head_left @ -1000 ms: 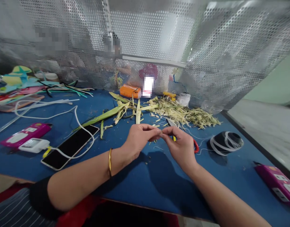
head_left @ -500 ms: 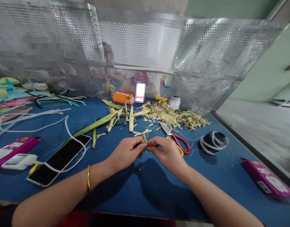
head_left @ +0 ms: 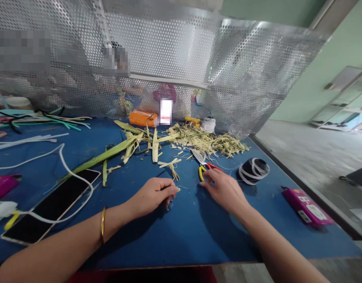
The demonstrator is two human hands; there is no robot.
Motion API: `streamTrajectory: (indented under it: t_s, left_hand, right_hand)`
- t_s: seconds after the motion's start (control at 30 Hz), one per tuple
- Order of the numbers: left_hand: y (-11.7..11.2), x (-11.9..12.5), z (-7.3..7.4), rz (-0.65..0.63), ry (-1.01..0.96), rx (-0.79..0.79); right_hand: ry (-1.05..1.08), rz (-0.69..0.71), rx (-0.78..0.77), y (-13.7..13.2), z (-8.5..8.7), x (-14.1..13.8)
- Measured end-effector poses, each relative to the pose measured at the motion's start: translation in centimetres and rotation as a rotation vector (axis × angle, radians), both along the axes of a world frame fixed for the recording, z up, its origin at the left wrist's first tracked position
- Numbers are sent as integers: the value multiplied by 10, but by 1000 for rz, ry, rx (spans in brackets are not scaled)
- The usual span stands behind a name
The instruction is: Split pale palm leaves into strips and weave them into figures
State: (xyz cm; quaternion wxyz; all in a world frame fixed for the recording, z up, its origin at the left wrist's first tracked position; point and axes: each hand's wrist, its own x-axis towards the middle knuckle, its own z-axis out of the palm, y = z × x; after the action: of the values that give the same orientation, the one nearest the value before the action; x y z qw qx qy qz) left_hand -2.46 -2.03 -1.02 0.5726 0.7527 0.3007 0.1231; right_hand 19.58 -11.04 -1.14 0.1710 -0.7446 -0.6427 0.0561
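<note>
My left hand (head_left: 153,194) rests on the blue table (head_left: 183,232) with its fingers curled into a pinch; what they hold is too small to name. My right hand (head_left: 225,190) lies a little to the right, fingers stretched forward and touching the handles of the red-and-yellow scissors (head_left: 202,167). A few pale leaf strips (head_left: 169,163) lie just beyond my hands. A black spool wound with white thread (head_left: 253,169) stands right of the scissors.
A heap of cut straw-coloured leaf scraps (head_left: 210,141) and long green leaves (head_left: 110,153) lie mid-table. A phone on a white cable (head_left: 51,204) lies at the left, a pink device (head_left: 306,206) at the right, an orange box (head_left: 144,118) by the perforated metal screen (head_left: 242,78).
My hands were pinched together over a small piece and have come apart. The left hand sank to the table; the right hand moved to the scissors. The view swung right.
</note>
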Motion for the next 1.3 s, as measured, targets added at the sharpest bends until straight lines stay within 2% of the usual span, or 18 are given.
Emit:
streamTrajectory:
  t_s: [0.07,0.17,0.3,0.4,0.47,0.57,0.6,0.7,0.8,0.9,1.13,1.3]
  left_hand:
    - [-1,1,-4,19,-24,-46]
    - [-3,2,-5,61,-48,-100]
    - [-4,3,-5,98,-84,-191]
    - [-4,2,-6,94,-96,-242]
    - [-4,2,-6,91,-93,-259]
    - [-4,2,-8,74,-88,-278]
    - [-5,2,-8,67,-87,-283]
    - [-5,3,-8,49,-82,-285]
    - [-4,2,-9,49,-79,-273]
    - [-2,2,-10,54,-85,-273]
    - [0,3,-15,43,-99,-304]
    - [-1,3,-9,70,-139,-325]
  right_hand:
    - [-284,-125,-90,2,-6,17]
    - [-468,-179,-169,4,-12,24]
    - [-468,-171,-241,-7,-10,6]
    - [-386,-97,-278,-18,0,-2]
    - [-324,-76,-249,-19,5,6]
    - [-441,-210,-122,-4,8,36]
    - [-517,-247,-132,4,7,46]
    - [-554,-222,-158,27,1,66]
    - [-530,-212,-127,39,-7,71]
    - [-456,-288,-73,39,-8,75]
    - [-181,-374,16,31,6,84]
    - [-68,-321,93,26,22,77]
